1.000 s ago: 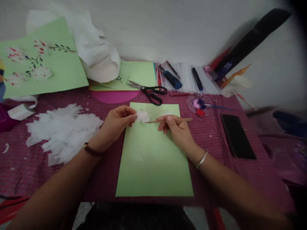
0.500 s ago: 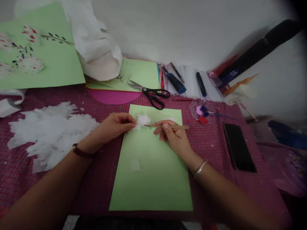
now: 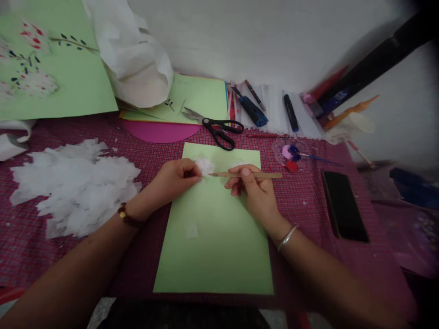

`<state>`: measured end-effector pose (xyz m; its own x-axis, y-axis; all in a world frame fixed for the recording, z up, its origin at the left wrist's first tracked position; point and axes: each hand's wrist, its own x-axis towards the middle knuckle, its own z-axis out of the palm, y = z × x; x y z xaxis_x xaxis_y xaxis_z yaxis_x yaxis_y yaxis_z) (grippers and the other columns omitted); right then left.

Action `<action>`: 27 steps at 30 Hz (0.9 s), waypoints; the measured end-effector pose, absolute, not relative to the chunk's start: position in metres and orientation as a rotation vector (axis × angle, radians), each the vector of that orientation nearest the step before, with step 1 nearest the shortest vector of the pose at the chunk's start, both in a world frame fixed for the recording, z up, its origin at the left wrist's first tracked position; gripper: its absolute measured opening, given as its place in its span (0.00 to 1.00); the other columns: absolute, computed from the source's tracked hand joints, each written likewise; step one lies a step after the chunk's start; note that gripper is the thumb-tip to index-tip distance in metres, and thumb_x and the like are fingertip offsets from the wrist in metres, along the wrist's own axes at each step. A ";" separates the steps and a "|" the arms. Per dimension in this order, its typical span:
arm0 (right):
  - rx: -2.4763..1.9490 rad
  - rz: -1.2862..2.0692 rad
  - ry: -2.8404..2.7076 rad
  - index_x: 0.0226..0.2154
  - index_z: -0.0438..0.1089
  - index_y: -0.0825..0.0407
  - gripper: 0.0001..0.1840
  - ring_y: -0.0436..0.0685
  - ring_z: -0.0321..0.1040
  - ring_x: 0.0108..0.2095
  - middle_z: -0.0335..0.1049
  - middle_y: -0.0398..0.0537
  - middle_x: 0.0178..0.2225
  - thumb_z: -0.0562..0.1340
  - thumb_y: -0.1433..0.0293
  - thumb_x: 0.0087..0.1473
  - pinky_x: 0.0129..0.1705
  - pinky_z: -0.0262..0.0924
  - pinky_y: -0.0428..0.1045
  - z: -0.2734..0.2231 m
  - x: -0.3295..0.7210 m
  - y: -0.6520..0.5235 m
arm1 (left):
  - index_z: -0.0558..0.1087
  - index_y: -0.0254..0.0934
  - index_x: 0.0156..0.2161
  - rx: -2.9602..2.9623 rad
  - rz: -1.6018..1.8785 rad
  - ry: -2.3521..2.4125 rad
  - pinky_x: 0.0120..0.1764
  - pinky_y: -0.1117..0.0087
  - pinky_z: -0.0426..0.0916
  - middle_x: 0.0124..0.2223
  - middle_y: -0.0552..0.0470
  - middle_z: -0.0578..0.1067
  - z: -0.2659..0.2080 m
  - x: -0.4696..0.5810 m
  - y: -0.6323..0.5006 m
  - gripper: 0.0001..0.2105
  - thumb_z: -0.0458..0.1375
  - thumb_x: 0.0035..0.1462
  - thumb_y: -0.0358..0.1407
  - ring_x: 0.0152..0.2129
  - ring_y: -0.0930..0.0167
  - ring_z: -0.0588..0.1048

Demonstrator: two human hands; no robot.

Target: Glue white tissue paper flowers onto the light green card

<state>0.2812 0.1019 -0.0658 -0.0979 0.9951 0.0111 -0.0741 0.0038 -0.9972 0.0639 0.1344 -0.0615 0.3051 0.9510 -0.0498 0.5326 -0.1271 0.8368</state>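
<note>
Over the green paper sheet point(image 3: 212, 256), my right hand point(image 3: 255, 194) grips a thin wooden stick point(image 3: 221, 174), its pointed end aimed left. My left hand point(image 3: 171, 180) is pinched closed close to that tip; whatever lies between its fingertips is too small to make out. Just behind the left fingertips, a fluffy white paper tuft point(image 3: 205, 165) is on the sheet. A fainter white patch shows partly behind my right hand. Lower on the sheet lies a small white paper square point(image 3: 192, 230).
Left is a heap of white tissue pieces point(image 3: 78, 187). Behind the sheet lie black-handled scissors point(image 3: 219, 128), a blue cutter point(image 3: 252, 111) and a black marker point(image 3: 291, 113). On the right are a paint palette point(image 3: 291, 153) with a brush and a phone point(image 3: 345, 205). A decorated green sheet point(image 3: 68, 100) stands back left.
My left hand has shifted slightly right, its pinch now beside the stick's tip. The stick and my right hand have moved a little right. The whole view has tilted slightly.
</note>
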 end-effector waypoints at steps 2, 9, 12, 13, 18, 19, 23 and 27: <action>-1.086 1.330 -1.276 0.37 0.71 0.50 0.15 0.47 0.65 0.22 0.73 0.42 0.25 0.56 0.57 0.62 0.25 0.59 0.46 -0.067 0.280 0.100 | 0.74 0.36 0.26 1.766 0.681 1.352 0.27 0.73 0.59 0.25 0.53 0.74 -0.061 0.065 0.134 0.03 0.59 0.49 0.31 0.23 0.73 0.69; -1.064 1.301 -1.506 0.39 0.72 0.50 0.15 0.47 0.66 0.25 0.74 0.43 0.29 0.55 0.59 0.64 0.29 0.62 0.46 -0.071 0.277 0.098 | 0.73 0.35 0.26 1.738 0.721 1.365 0.25 0.73 0.57 0.23 0.54 0.72 -0.063 0.066 0.136 0.03 0.59 0.49 0.32 0.21 0.74 0.67; -1.067 1.265 -1.563 0.40 0.72 0.50 0.15 0.47 0.66 0.25 0.74 0.43 0.30 0.55 0.60 0.64 0.29 0.62 0.46 -0.072 0.278 0.098 | 0.73 0.35 0.27 1.782 0.699 1.378 0.25 0.74 0.57 0.24 0.54 0.72 -0.061 0.065 0.135 0.04 0.58 0.50 0.33 0.22 0.74 0.67; -1.065 1.256 -1.572 0.40 0.72 0.50 0.15 0.47 0.66 0.25 0.74 0.43 0.30 0.55 0.60 0.64 0.29 0.62 0.46 -0.072 0.278 0.098 | 0.73 0.35 0.27 1.791 0.691 1.385 0.25 0.74 0.57 0.24 0.54 0.72 -0.061 0.065 0.135 0.05 0.58 0.50 0.34 0.22 0.74 0.67; -1.058 1.215 -1.620 0.40 0.73 0.48 0.14 0.47 0.66 0.25 0.75 0.43 0.31 0.54 0.61 0.64 0.29 0.63 0.47 -0.075 0.278 0.099 | 0.73 0.35 0.28 1.811 0.671 1.393 0.25 0.73 0.58 0.24 0.54 0.72 -0.061 0.065 0.135 0.06 0.57 0.50 0.35 0.23 0.74 0.68; -1.059 1.204 -1.629 0.40 0.73 0.48 0.13 0.47 0.67 0.25 0.75 0.43 0.31 0.55 0.62 0.64 0.29 0.63 0.47 -0.075 0.278 0.099 | 0.73 0.35 0.28 1.812 0.674 1.388 0.26 0.73 0.58 0.24 0.54 0.72 -0.061 0.065 0.136 0.06 0.56 0.51 0.35 0.23 0.74 0.67; -1.076 1.169 -1.652 0.41 0.74 0.47 0.12 0.47 0.67 0.26 0.76 0.43 0.33 0.56 0.64 0.64 0.29 0.64 0.46 -0.074 0.277 0.099 | 0.73 0.35 0.31 1.808 0.697 1.411 0.26 0.73 0.58 0.25 0.55 0.71 -0.057 0.064 0.137 0.08 0.54 0.55 0.36 0.23 0.74 0.66; -1.084 1.155 -1.653 0.42 0.74 0.47 0.12 0.46 0.67 0.26 0.76 0.43 0.34 0.56 0.65 0.63 0.29 0.65 0.46 -0.072 0.276 0.098 | 0.73 0.35 0.32 1.795 0.679 1.440 0.26 0.73 0.56 0.25 0.55 0.69 -0.053 0.065 0.135 0.08 0.53 0.56 0.36 0.24 0.74 0.66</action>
<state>0.2760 0.0983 -0.0721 -0.2863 0.9467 0.1472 0.1873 0.2060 -0.9604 0.0645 0.1349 -0.0525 0.2355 0.9711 -0.0384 0.5883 -0.1110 0.8010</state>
